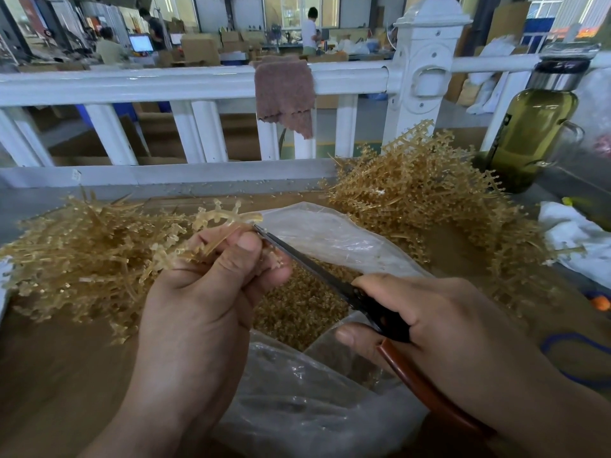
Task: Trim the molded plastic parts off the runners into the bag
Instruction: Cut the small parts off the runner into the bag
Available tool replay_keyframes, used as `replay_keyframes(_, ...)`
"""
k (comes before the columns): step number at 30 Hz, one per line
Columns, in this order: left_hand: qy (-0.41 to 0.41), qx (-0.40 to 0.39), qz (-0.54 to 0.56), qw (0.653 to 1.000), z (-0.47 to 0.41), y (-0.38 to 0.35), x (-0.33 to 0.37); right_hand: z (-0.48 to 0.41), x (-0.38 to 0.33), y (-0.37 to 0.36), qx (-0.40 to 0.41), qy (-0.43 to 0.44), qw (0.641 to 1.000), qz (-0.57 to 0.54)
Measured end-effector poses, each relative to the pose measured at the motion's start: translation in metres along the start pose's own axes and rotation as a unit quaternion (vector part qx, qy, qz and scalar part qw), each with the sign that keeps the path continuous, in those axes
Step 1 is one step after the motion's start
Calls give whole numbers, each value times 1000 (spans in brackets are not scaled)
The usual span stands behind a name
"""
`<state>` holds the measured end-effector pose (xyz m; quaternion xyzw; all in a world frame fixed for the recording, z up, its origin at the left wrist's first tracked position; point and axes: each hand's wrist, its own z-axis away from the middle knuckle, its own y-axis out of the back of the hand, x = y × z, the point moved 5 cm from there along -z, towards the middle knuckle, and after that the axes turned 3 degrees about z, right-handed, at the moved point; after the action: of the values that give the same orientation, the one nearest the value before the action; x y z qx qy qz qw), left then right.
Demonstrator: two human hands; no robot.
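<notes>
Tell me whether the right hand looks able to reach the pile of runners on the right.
Probably yes: that pile lies just beyond the right hand with nothing between, though the hand grips the scissors, which would hamper a grasp.

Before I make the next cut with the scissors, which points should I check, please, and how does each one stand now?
1. The left hand grips the runner: ok.
2. The right hand holds the scissors: ok.
3. The blade tip reaches the runner: ok.
4. The bag is open: ok.
5. The cut point lies over the bag mouth: cannot tell, it looks near the rim.
6. The left thumb is away from the blade: not ok, it looks right beside it.
</notes>
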<state>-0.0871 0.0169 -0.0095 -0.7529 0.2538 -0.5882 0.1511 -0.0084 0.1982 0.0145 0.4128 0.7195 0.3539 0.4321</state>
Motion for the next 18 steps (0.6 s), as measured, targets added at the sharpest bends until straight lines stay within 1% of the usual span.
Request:
replay_keyframes(5,8,6,10,1000,1,-1,0,-1,-2,0,7,1,1000,15)
replay_keyframes(10,14,8,9,1000,3,-1,0,0,-1,-2,0,-3,1000,6)
replay_keyframes(18,2,-4,-5,1000,1,2,3,-1,0,-5,-11,5,1000,-10)
